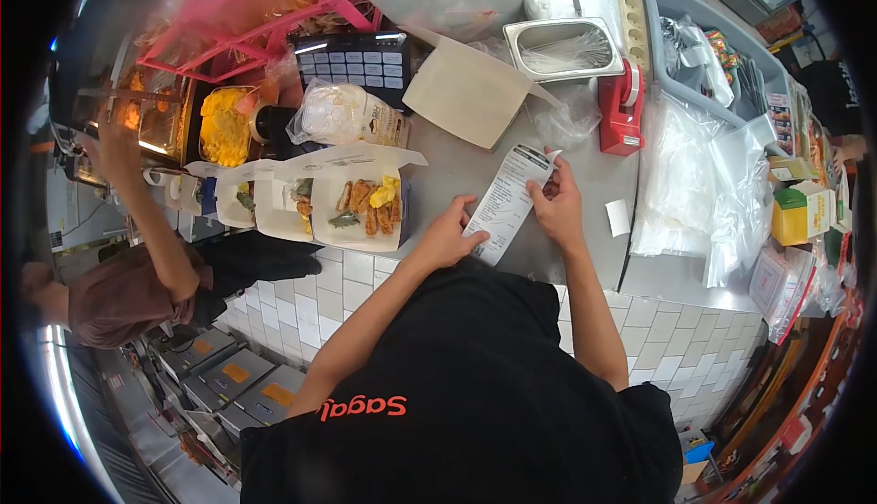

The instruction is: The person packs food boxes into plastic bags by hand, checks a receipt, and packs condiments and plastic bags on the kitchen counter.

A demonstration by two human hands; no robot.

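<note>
A long printed receipt [510, 203] is held over the steel counter [585, 184] between my two hands. My left hand [448, 233] pinches its lower left edge, the thumb lying on the paper. At the upper right edge, my right hand [555, 201] grips it between thumb and fingers. Left of the receipt stands an open food box [358, 210] with fried pieces, a green leaf and yellow sauce. More open filled boxes [283, 205] form a row beyond it. Above the receipt lies an open, blank cardboard box lid [468, 93].
A red tape dispenser [623, 111], a metal tray of clear wrapped items [564, 50] and a grey bin [713, 47] are at the upper right. Clear plastic bags [681, 175] lie right. At left, a co-worker [137, 285] reaches toward a lit food display.
</note>
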